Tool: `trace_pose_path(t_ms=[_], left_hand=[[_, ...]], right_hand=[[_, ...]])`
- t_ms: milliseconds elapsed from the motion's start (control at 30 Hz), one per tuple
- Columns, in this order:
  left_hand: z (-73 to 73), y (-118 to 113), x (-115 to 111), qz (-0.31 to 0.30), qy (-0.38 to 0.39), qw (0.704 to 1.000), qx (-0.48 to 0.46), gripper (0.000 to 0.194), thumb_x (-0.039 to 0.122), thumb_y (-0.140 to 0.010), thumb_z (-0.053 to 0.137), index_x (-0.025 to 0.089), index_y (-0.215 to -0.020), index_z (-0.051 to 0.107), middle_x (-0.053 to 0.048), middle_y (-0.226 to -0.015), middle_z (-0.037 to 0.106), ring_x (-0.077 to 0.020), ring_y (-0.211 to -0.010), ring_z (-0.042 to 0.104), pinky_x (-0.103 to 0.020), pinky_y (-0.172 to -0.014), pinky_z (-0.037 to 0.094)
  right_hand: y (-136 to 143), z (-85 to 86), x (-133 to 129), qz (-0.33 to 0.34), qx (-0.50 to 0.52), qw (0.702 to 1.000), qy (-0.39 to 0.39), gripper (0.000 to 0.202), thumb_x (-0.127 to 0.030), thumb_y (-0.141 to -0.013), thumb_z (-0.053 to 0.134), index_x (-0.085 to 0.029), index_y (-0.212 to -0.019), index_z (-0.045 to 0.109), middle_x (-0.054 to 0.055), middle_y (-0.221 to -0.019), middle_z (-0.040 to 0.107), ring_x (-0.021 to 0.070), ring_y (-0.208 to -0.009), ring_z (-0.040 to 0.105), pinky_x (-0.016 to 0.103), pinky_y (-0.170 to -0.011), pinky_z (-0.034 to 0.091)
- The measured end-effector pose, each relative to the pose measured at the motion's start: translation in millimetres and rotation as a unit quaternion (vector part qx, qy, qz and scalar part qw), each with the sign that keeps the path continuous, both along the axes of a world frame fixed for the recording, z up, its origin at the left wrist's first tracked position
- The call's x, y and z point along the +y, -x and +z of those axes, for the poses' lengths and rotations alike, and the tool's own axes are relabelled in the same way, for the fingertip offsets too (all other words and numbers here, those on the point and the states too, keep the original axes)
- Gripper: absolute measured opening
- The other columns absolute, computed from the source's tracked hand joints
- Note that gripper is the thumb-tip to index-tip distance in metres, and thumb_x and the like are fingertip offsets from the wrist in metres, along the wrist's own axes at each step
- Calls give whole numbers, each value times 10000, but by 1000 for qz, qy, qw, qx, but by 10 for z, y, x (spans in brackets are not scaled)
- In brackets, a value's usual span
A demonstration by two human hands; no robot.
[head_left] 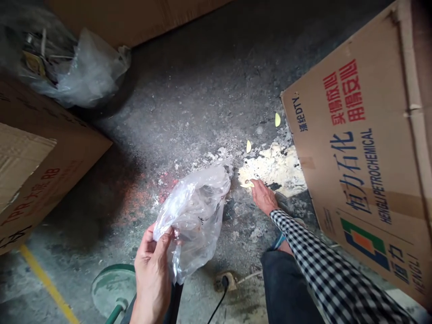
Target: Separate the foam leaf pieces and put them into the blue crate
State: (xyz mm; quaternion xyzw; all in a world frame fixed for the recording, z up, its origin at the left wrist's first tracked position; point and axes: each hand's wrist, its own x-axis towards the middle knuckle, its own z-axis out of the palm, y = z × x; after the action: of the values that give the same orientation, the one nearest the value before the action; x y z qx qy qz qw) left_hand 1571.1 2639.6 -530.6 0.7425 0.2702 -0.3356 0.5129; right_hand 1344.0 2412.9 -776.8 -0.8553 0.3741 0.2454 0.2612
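My left hand is closed on the edge of a clear plastic bag, thumb on top. The bag hangs crumpled above the floor with its mouth partly spread. Reaching down to the right, my right hand, in a black-and-white checked sleeve, pinches a small pale yellow piece at floor level. Two more flat yellow pieces lie beyond it: a leaf-shaped yellow piece and a greener yellow piece close to the carton. What these pieces are made of I cannot make out.
A large printed carton stands on the right, another carton on the left. A filled plastic bag sits at upper left. Near my legs are a green round base and a power socket with a cord. Cream stains mark the floor.
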Motion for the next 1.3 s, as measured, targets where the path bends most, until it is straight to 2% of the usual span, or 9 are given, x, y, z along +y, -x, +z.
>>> trace_pose_path(t_ms=[267, 433, 567, 700, 800, 933, 1067, 1200, 1300], left_hand=[[-6, -2, 38, -3, 30, 1000, 1, 391, 401, -801, 864, 198, -1068, 663, 6, -757, 694, -109, -632, 611, -197, -621, 515], [-12, -25, 75, 9, 29, 999, -15, 444, 427, -783, 872, 211, -1108, 659, 9, -829, 692, -112, -651, 608, -203, -616, 508], [22, -57, 48, -13, 10, 1000, -18, 521, 482, -746, 886, 218, -1143, 676, 8, -838, 698, -116, -639, 601, -208, -597, 498], [78, -122, -30, -2, 57, 998, 1, 442, 496, -757, 864, 196, -1037, 703, 11, -773, 671, -117, -601, 572, -216, -569, 484], [108, -202, -82, 43, 69, 997, -7, 387, 496, -773, 835, 195, -969, 690, 17, -718, 638, -126, -583, 563, -226, -555, 486], [96, -298, -84, 99, 49, 994, -13, 389, 453, -747, 855, 198, -982, 679, 17, -762, 657, -123, -602, 584, -223, -573, 503], [70, -311, -56, 124, 28, 992, -1, 403, 419, -720, 896, 204, -985, 681, 27, -802, 682, -98, -593, 583, -192, -562, 494], [60, -249, -68, 142, 23, 988, 50, 511, 420, -689, 926, 213, -1092, 690, 6, -859, 711, -120, -651, 633, -203, -609, 527], [44, -193, -86, 141, 10, 987, 76, 685, 430, -643, 952, 215, -1232, 676, -17, -929, 724, -143, -701, 666, -217, -633, 543]], right_hand=[[-34, 5, 172, -53, 74, 995, -29, 168, -197, -958, 552, -138, -1105, 606, 138, -1000, 682, 235, -777, 631, 308, -670, 381], [-318, 672, 334, -164, 16, 985, -43, 116, -265, -992, 465, -197, -1056, 534, 34, -808, 647, 185, -694, 611, 264, -621, 425], [-1013, 1230, 898, -262, -204, 899, -285, 142, -355, -994, 468, -238, -1061, 511, 7, -868, 645, 152, -592, 575, 233, -472, 425], [-1734, 1091, 1479, -119, -152, 926, -324, 83, -218, -934, 566, -207, -1013, 589, 21, -809, 670, 187, -718, 641, 256, -611, 489], [-1893, 895, 1601, -70, -138, 939, -305, 303, -59, -839, 574, -180, -1105, 653, 77, -931, 718, 239, -856, 667, 321, -762, 516], [-1496, 1074, 1242, -29, -173, 944, -280, 487, -70, -944, 440, -252, -1367, 601, 75, -1147, 726, 214, -912, 667, 336, -839, 524], [-1133, 1161, 321, -89, -173, 975, -103, 418, -303, -1077, 290, -219, -1302, 632, 88, -1076, 716, 169, -623, 559, 290, -547, 444], [-1315, 595, -612, -204, -30, 976, 68, 431, -378, -982, 545, -173, -1361, 560, 148, -1314, 615, 271, -1011, 642, 355, -780, 496], [-1545, 122, -851, -237, 46, 966, 91, 448, -373, -941, 595, -144, -1324, 560, 179, -1327, 564, 306, -1062, 626, 400, -841, 491]])
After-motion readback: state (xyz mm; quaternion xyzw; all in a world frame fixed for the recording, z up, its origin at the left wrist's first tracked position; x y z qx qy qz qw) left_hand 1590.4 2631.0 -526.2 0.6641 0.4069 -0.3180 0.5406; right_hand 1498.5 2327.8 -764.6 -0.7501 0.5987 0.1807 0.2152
